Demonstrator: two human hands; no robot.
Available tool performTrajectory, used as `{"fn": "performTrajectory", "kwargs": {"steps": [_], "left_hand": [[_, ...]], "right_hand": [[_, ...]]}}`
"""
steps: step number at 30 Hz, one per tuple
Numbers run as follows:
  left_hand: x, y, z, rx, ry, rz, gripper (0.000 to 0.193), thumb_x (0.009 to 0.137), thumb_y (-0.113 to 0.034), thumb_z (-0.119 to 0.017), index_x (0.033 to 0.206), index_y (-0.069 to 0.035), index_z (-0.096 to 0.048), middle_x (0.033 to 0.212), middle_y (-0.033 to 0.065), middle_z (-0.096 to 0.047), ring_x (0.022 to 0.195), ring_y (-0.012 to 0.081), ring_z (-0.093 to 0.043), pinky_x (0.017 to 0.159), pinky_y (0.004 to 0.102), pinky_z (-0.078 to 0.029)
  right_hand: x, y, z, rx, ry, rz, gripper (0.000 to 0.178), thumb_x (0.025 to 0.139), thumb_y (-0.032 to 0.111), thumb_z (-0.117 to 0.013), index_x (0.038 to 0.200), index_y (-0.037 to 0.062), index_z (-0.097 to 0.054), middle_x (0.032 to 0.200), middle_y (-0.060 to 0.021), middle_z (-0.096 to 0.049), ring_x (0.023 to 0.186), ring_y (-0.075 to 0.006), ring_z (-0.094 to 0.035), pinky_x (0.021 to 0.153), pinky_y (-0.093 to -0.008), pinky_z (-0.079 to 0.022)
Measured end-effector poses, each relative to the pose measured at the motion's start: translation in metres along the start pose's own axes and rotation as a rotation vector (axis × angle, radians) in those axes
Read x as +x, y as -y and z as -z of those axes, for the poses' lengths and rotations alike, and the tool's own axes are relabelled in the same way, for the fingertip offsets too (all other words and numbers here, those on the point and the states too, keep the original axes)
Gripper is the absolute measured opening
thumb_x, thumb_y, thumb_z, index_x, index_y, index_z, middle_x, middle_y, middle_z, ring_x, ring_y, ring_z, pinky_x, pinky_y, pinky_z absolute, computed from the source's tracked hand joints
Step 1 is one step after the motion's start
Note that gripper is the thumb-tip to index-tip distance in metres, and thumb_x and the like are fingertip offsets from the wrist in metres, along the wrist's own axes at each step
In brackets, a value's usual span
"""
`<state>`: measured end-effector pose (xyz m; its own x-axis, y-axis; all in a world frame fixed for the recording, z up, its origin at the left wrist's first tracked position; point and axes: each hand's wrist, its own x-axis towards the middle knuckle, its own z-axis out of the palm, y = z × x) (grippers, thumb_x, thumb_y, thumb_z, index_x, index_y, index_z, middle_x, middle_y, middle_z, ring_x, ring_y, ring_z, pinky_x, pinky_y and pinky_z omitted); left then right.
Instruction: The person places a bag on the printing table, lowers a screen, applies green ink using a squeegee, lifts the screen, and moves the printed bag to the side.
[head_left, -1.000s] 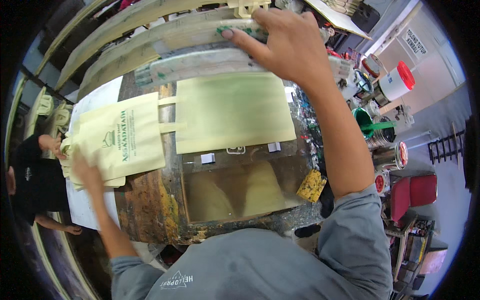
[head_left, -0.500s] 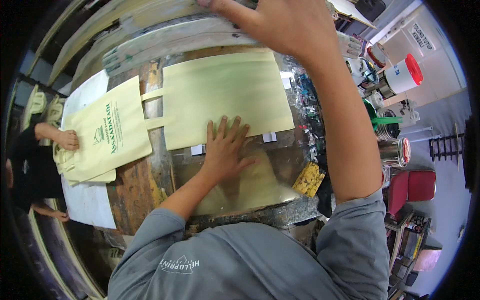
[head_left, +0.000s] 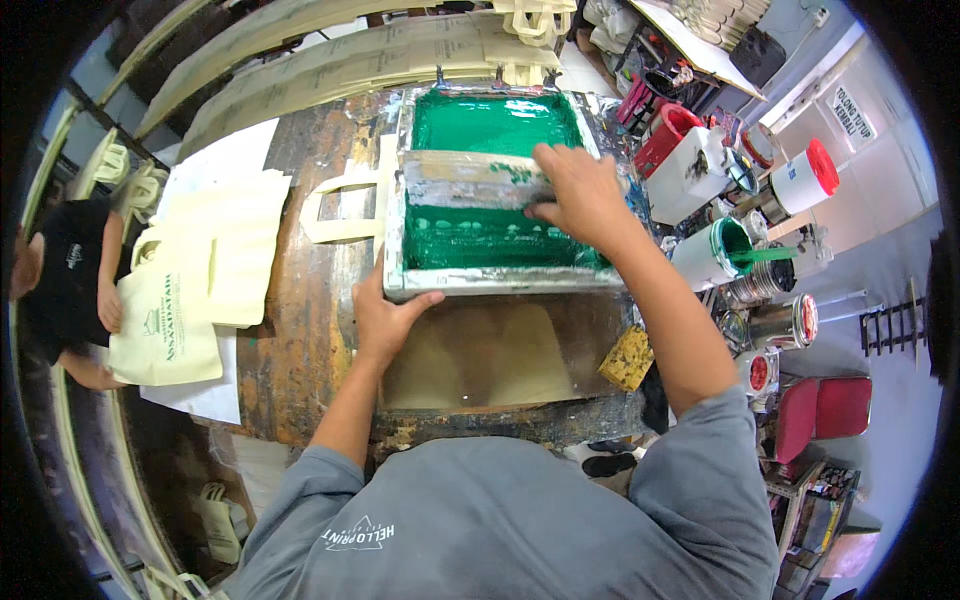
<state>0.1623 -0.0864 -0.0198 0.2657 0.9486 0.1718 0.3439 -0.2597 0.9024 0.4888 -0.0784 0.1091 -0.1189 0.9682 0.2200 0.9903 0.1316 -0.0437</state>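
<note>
A screen printing frame [head_left: 500, 283] lies flat on the table in front of me, with wet green ink [head_left: 480, 125] spread over its mesh. My right hand [head_left: 585, 195] grips the right end of a wide squeegee [head_left: 455, 182], which spans the inside of the frame. At the frame's near left corner, my left hand [head_left: 383, 315] holds on, thumb along the near edge. A pale yellow tote bag lies under the frame; only its handles [head_left: 345, 230] and a strip of its edge stick out on the left. The rest of it is hidden.
To the left, a person in black [head_left: 75, 285] handles a printed tote bag [head_left: 165, 335] beside a stack of bags [head_left: 240, 250]. A yellow sponge [head_left: 627, 358] lies near the right edge. Ink tubs [head_left: 705, 255] and cans crowd the right side; racks [head_left: 330, 80] stand beyond.
The frame has come down over the bag. My left hand has gone from the bag to the frame's corner; my right has come down onto the squeegee. The other person has moved a printed bag nearer.
</note>
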Motion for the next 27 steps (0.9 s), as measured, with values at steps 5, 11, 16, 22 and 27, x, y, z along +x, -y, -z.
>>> {"fn": "performTrajectory", "kwargs": {"steps": [5,11,16,22,27], "left_hand": [[-0.016,0.043,-0.010,0.456,-0.100,-0.140,0.114,0.065,-0.051,-0.100,0.156,0.001,-0.054,0.117,0.0128,-0.077,0.108,0.0297,-0.065,0.101,0.0449,-0.040],[-0.012,0.049,-0.012,0.412,-0.121,-0.238,0.124,0.063,-0.059,-0.098,0.160,0.002,-0.050,0.115,0.0082,-0.078,0.105,0.0253,-0.066,0.100,0.0424,-0.037],[-0.020,0.040,-0.005,0.569,-0.073,-0.102,0.122,0.061,-0.068,-0.094,0.158,-0.004,-0.057,0.116,0.0085,-0.075,0.107,0.0264,-0.065,0.099,0.0442,-0.036],[0.051,-0.029,0.022,0.688,-0.045,-0.268,0.118,0.060,-0.079,-0.090,0.153,-0.010,-0.064,0.142,0.0240,-0.057,0.131,0.0421,-0.054,0.115,0.0557,-0.034],[0.242,-0.030,-0.042,0.684,-0.144,-0.677,0.098,0.077,-0.073,-0.084,0.145,-0.005,-0.065,0.141,0.0215,-0.060,0.134,0.0410,-0.055,0.112,0.0547,-0.044]], "right_hand": [[-0.052,0.027,-0.030,-0.022,0.010,0.021,0.054,0.076,0.030,-0.093,0.118,0.0150,-0.060,0.108,-0.0075,-0.066,0.109,-0.0327,-0.064,0.091,-0.0524,-0.042],[-0.002,-0.008,-0.096,-0.084,-0.250,0.031,0.046,0.076,0.022,-0.091,0.111,0.0158,-0.062,0.103,-0.0038,-0.064,0.103,-0.0284,-0.062,0.090,-0.0504,-0.039],[0.117,-0.057,-0.107,-0.121,-0.225,0.010,0.053,0.078,0.026,-0.092,0.121,0.0168,-0.062,0.112,-0.0030,-0.068,0.112,-0.0289,-0.065,0.093,-0.0536,-0.042],[0.168,-0.095,-0.113,-0.109,-0.094,0.032,0.059,0.079,0.030,-0.093,0.127,0.0188,-0.060,0.119,-0.0023,-0.070,0.120,-0.0284,-0.066,0.091,-0.0568,-0.045],[0.163,-0.087,-0.135,-0.211,-0.269,0.023,0.057,0.079,0.030,-0.092,0.126,0.0190,-0.060,0.118,-0.0009,-0.070,0.119,-0.0266,-0.066,0.093,-0.0559,-0.044]]}}
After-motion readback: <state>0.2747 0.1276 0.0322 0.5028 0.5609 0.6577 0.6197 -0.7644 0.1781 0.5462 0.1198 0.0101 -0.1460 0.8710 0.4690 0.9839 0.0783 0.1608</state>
